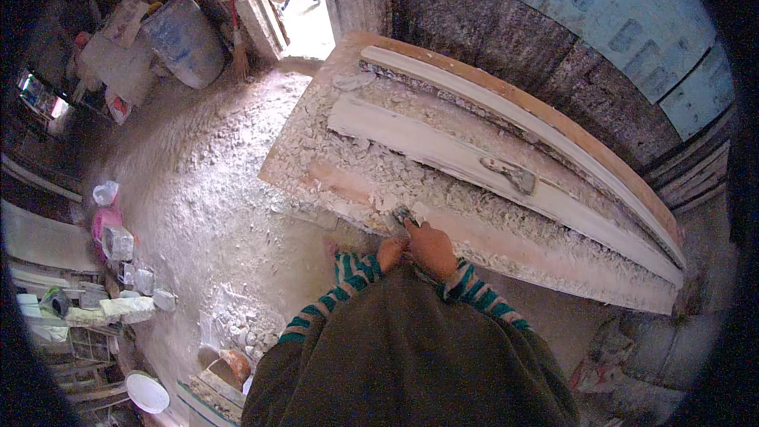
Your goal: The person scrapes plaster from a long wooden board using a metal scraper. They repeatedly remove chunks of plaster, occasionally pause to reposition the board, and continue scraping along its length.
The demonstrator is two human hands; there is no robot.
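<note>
Both hands meet at the near edge of the long wooden counter (553, 122), approx. mid-length. Right hand (432, 249) is closed round a small grey metal scraping tool (402, 215), forefinger stretched along it; the blade tip touches the counter's near edge, in among the plaster crust. Left hand (389, 252) sits just beside the right, touching it, fingers curled in; can't tell whether it also grips the tool or only braces. Both wrists show striped green & red knit cuffs (474, 291).

The counter top is thick w/ white plaster crumbs and flakes (371, 170). Two long white plaster moulding strips lie lengthwise on it: a wide flat one (443, 150) down the middle, and a narrower curved one (506, 111) along the far edge, near the dark wall (514, 32). A grey trowel-like tool w/ plaster on it (512, 174) rests on the wide strip, well apart from the hands, toward the right end.

Floor (205, 190) to the left of the counter is covered w/ white dust and chips. A blue-grey barrel (186, 39) and a broom (237, 55) stand beyond the counter's far left corner, by the doorway. White bowl (148, 392) lies on the floor at lower left.
</note>
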